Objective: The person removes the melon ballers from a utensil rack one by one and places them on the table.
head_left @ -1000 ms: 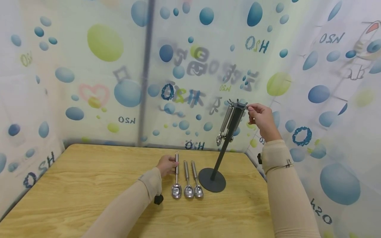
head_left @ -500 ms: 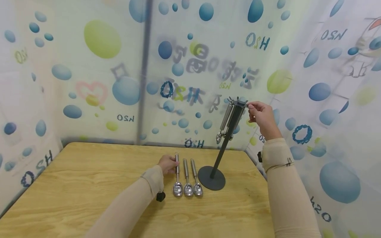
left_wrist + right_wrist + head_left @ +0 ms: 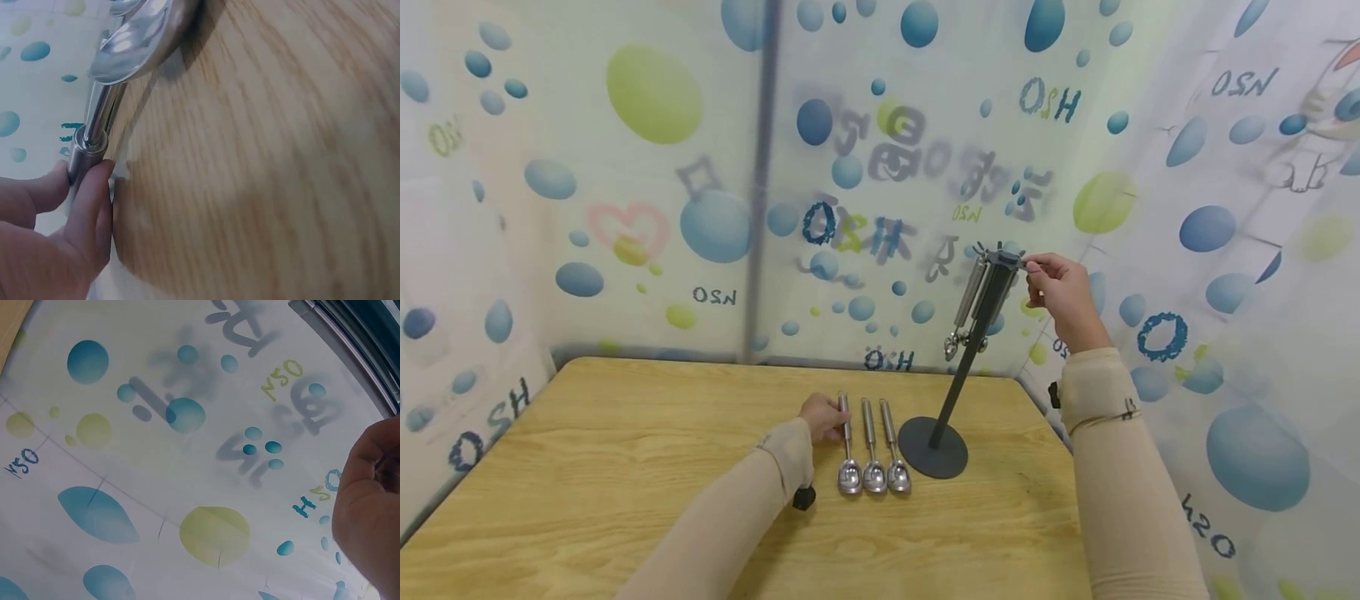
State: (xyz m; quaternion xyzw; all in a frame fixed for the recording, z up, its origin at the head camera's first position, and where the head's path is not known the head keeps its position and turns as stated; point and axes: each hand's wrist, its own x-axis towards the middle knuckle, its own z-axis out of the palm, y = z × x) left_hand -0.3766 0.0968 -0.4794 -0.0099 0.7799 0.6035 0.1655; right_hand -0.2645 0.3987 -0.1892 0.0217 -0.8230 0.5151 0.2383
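My left hand point(image 3: 823, 416) pinches the handle of the leftmost ice cream scoop point(image 3: 849, 477) between thumb and fingers. In the left wrist view that scoop's metal bowl point(image 3: 134, 47) is close to the wooden surface; whether it touches cannot be told. Two matching scoops, a middle one point(image 3: 874, 477) and a right one point(image 3: 898, 476), lie beside it in a row, handles pointing away. With thumb and fingertips, my right hand point(image 3: 1063, 296) pinches a hook at the top right of a dark grey stand point(image 3: 958, 392). Several metal utensils point(image 3: 972, 293) hang from its other hooks.
The stand's round base point(image 3: 917, 446) sits on the wooden table point(image 3: 647, 467), right of the scoops. Behind the table and along both sides hang printed curtains point(image 3: 715, 142) with blue and green dots.
My left hand has brought the leftmost scoop slightly right and nearer me, closer to the middle scoop. The right hand keeps its pinch on the stand's hook. The head view has shifted slightly.
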